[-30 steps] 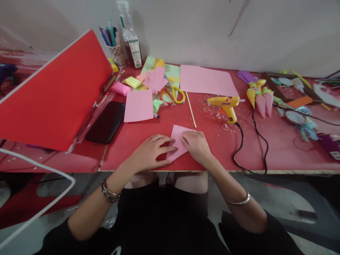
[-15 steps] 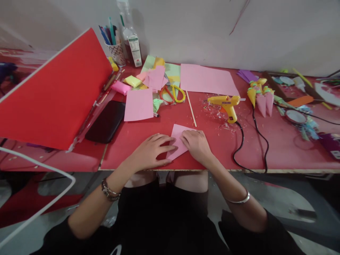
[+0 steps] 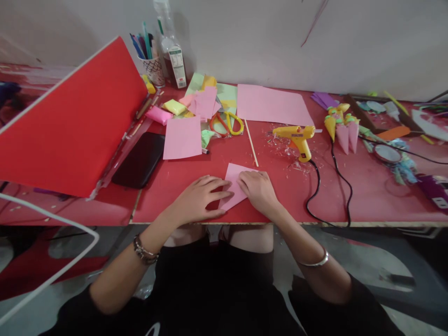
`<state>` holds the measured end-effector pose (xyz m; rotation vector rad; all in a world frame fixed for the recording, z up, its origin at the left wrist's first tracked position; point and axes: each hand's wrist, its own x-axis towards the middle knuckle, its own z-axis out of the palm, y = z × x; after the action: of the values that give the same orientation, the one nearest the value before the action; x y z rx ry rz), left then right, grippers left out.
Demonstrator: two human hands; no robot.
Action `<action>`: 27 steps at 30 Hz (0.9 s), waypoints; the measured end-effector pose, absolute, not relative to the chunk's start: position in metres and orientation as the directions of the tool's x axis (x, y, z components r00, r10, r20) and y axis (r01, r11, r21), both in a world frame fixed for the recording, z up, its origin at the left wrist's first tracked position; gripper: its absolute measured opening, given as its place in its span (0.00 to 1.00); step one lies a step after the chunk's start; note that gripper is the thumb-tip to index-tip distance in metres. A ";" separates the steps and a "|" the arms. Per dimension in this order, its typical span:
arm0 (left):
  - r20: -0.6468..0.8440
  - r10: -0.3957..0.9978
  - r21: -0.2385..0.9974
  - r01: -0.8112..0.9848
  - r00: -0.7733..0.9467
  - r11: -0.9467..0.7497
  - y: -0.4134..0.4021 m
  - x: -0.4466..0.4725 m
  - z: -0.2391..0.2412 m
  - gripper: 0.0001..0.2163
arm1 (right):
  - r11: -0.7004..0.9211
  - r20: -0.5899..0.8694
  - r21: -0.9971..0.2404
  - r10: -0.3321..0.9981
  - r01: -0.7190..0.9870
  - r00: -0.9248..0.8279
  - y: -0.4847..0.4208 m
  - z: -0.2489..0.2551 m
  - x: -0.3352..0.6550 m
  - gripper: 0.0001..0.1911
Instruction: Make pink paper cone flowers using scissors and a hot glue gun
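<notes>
A folded piece of pink paper [image 3: 231,187] lies on the red table close to its front edge, between my hands. My left hand [image 3: 200,198] rests at the paper's left side, fingers spread and fingertips touching it. Curled over the right part of the paper, my right hand [image 3: 257,190] presses down with its fingers together, hiding that side. Beyond them lie a thin wooden stick [image 3: 251,142] and a pink square of paper [image 3: 182,137].
A yellow glue gun [image 3: 297,137] with a black cord lies to the right, near paper cones [image 3: 343,130]. Scissors [image 3: 234,123] and larger pink sheets [image 3: 273,105] are farther back. On the left are a black phone [image 3: 140,161], a red board [image 3: 84,121] and a pen cup [image 3: 154,71].
</notes>
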<state>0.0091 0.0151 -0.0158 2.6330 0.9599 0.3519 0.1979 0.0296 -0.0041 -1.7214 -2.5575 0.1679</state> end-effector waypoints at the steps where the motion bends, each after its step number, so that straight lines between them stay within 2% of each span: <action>1: 0.125 0.652 0.369 0.575 0.748 -0.730 0.016 0.009 -0.016 0.18 | 0.371 -0.018 -0.120 0.926 0.921 -0.376 0.030 -0.004 0.198 0.11; 7: 0.110 0.643 0.359 0.573 0.758 -0.737 0.016 0.009 -0.015 0.17 | 0.383 0.008 -0.112 0.923 0.917 -0.384 0.030 -0.005 0.198 0.12; 19: -0.053 0.629 0.343 0.606 0.775 -0.718 0.016 0.004 -0.013 0.23 | 0.360 -0.020 -0.105 0.931 0.927 -0.364 0.029 -0.003 0.198 0.11; 27: -0.045 0.643 0.333 0.619 0.764 -0.712 0.015 0.003 -0.015 0.23 | 0.382 0.071 -0.082 0.923 0.920 -0.377 0.027 -0.006 0.201 0.10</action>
<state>0.0034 0.0145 -0.0146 2.6316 0.9718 0.1050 0.2009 0.0268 -0.0057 -1.6896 -2.5226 0.0437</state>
